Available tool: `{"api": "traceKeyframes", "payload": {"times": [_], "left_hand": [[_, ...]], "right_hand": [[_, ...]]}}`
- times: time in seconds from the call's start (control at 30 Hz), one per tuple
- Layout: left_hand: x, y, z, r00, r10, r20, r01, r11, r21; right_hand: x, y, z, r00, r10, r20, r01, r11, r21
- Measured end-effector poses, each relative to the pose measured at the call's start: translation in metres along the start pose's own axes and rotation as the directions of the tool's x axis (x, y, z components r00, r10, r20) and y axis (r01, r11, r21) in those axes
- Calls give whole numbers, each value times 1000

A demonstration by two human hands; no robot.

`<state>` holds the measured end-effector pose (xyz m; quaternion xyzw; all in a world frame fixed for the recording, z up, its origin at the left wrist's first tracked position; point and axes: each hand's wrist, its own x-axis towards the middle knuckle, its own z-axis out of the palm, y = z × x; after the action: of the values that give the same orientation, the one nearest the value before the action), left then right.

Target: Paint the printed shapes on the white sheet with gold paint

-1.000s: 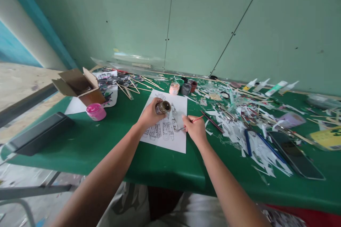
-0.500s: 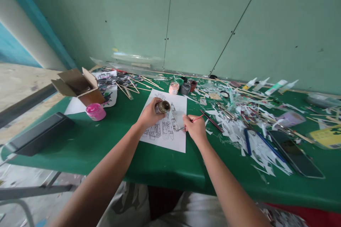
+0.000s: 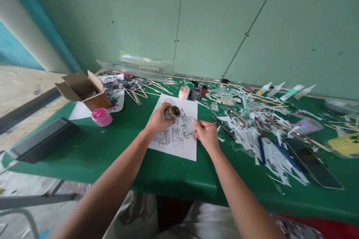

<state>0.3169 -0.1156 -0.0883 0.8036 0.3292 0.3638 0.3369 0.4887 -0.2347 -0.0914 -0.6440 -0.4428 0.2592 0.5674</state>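
Note:
A white sheet (image 3: 187, 145) printed with black line drawings lies on the green table (image 3: 112, 149). My left hand (image 3: 157, 121) is wrapped round a small open paint jar (image 3: 172, 112), tilted above the sheet. My right hand (image 3: 206, 134) pinches a thin red-handled brush (image 3: 204, 127), whose tip rests on the drawings near the sheet's middle. Both forearms reach in from the bottom of the view.
A pink paint pot (image 3: 101, 117) and an open cardboard box (image 3: 84, 90) stand left. More paint pots (image 3: 195, 92) sit behind the sheet. Paper scraps, wooden sticks and glue tubes (image 3: 291, 91) litter the right side, with a phone (image 3: 311, 162). A dark tray (image 3: 42, 140) overhangs the left edge.

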Motion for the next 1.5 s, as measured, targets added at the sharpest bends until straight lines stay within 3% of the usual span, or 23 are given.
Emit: {"api": "traceKeyframes", "payload": {"times": [0.53,1.5], "left_hand": [[0,0,1,1000,-6,4,6,1000,-3],[0,1,0,1000,-15,15,15,1000,10]], "right_hand": [[-1,0,1,1000,-27,-9,25,989,-142],[0,-1,0,1000,-10,-28,8,996,-84]]}}
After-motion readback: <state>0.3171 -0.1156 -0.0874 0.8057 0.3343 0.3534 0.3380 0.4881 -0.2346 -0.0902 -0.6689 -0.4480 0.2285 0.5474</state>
